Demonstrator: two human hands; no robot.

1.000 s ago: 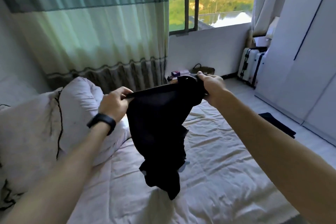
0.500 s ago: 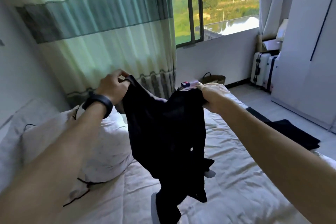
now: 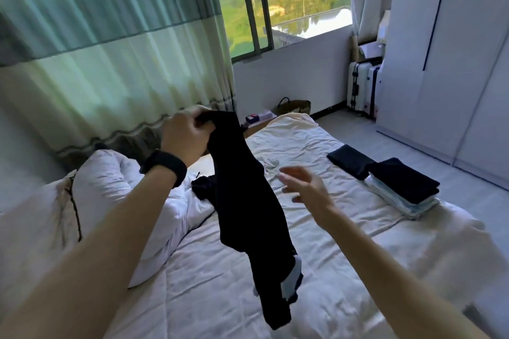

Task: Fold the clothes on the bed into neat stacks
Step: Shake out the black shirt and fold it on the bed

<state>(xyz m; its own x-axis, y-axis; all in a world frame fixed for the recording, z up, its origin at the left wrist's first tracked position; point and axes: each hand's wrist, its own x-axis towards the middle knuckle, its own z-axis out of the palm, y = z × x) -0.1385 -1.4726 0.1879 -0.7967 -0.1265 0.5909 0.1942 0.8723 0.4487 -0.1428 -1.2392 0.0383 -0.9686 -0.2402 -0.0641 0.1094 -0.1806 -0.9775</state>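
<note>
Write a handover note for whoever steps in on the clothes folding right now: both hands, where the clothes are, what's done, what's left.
Left hand: raised, gripping the top of a black garment that hangs unfolded above the bed.
Right hand: open and empty, beside the garment, touching nothing.
Done: a folded stack with dark pieces on top of pale ones sits at the bed's right edge, with a separate folded dark piece just beyond it.
Left: fold the hanging garment and stack it. A dark crumpled item lies by the white pillow, and a pale item lies mid-bed. Both look unfolded.
</note>
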